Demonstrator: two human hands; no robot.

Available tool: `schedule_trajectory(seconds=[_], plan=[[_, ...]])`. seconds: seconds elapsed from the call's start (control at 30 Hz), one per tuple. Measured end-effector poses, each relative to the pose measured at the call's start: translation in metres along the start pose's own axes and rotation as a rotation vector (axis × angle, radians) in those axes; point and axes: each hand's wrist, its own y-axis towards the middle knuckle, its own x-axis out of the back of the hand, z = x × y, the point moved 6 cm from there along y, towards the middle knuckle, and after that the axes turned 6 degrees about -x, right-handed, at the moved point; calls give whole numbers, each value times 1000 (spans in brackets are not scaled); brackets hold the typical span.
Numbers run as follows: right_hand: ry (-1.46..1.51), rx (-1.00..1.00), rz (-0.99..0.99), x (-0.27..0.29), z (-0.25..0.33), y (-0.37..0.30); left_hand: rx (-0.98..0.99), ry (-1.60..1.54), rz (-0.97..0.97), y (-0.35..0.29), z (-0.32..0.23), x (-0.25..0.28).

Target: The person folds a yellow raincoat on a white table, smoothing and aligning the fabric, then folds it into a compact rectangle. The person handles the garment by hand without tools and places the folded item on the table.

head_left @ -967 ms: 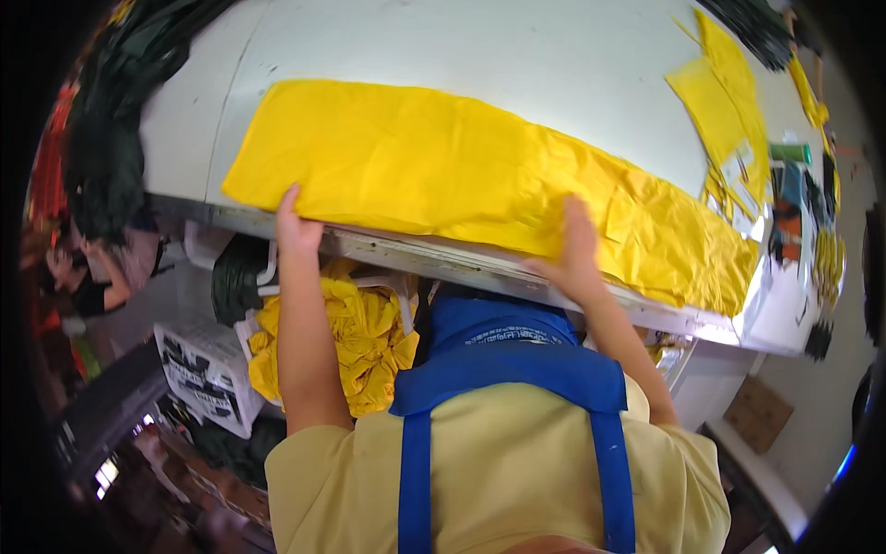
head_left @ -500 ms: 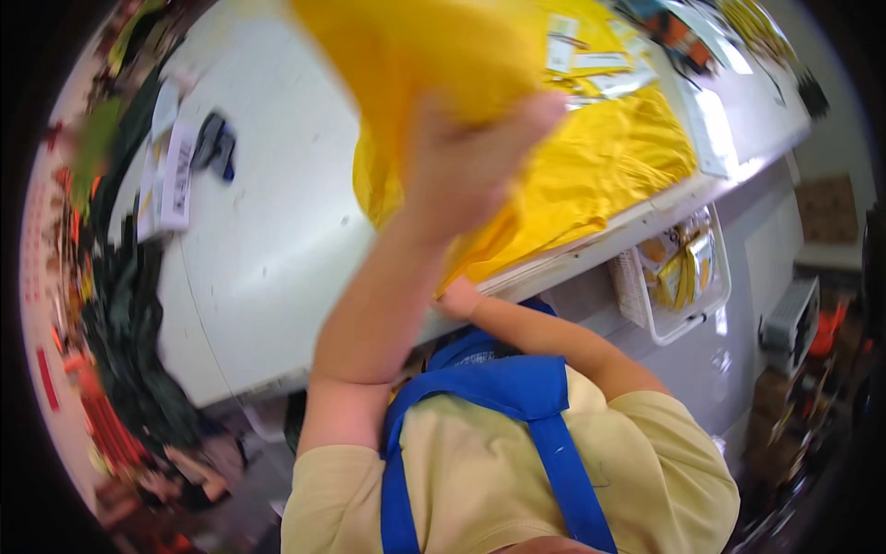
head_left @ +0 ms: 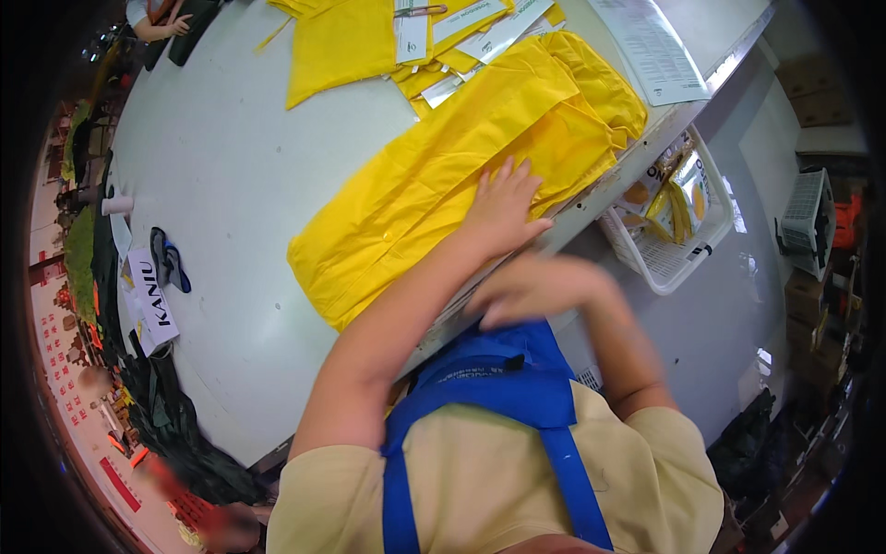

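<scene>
A long folded yellow garment (head_left: 434, 194) lies across the white table (head_left: 231, 185). My left hand (head_left: 503, 208) rests flat on it near the table's front edge, fingers spread, holding nothing. My right hand (head_left: 535, 288) is blurred, below the table edge in front of my blue apron; I cannot tell what its fingers do. More yellow fabric pieces (head_left: 341, 42) and paper sheets (head_left: 480, 28) lie farther back on the table.
A white wire basket (head_left: 678, 235) with packaged items hangs at the table's right side. Dark scissors (head_left: 169, 258) and a printed card (head_left: 152, 295) lie at the left. Dark garments (head_left: 175, 425) hang off the near-left edge. Another person's arm (head_left: 161, 23) shows at top left.
The view has swung right. The yellow garment my left hand was lifting high now lies flat on the table, with that hand pressed on it. My right hand dropped below the edge.
</scene>
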Motion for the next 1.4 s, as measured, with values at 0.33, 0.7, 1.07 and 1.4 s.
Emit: schedule_trajectory(seconds=[0.33,0.7,1.07,1.4], plan=[[-747,-641,-1174,228,-140,-82,620,387,-421,-270,20,74],[164,-785,-960,249,-133,-60,951,-168,-943,-342,62,11],[-468,-571,-1095,260,-115,-75,872,222,-713,-352,58,22],[-466,-619,-840,288,-121,-76,860,108,-385,-363,68,19]])
